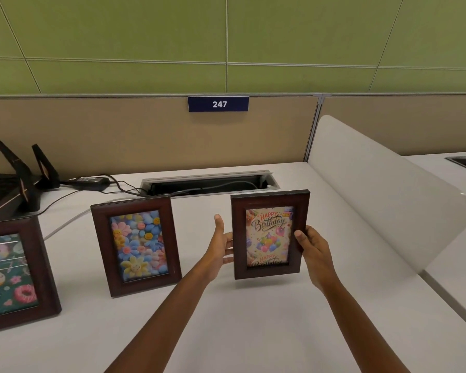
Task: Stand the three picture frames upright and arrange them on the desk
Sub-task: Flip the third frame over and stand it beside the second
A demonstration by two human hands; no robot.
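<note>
Right hand (pixel 314 246) is gripping the birthday frame (pixel 269 234) at 3 o'clock; left hand (pixel 221 246), fingers straight, is touching 9 o'clock.

- Bright, even indoor light falls from above; the white desk (pixel 253 319) reads pale and nearly flat.
- Shadows are soft and faint: a thin one at the foot of the flower frame (pixel 136 246), a hazy one beneath the birthday frame (pixel 270 234).
- White streaks of glare cross the glass of the doughnut frame (pixel 14 273); a small hot spot sits on the curved white divider (pixel 388 197).
- Wide-angle bending bows the top of the partition (pixel 145 130) and slants the seams of the green wall (pixel 226 36) outward.
- Detail is slightly soft throughout, more so at the corners.
</note>
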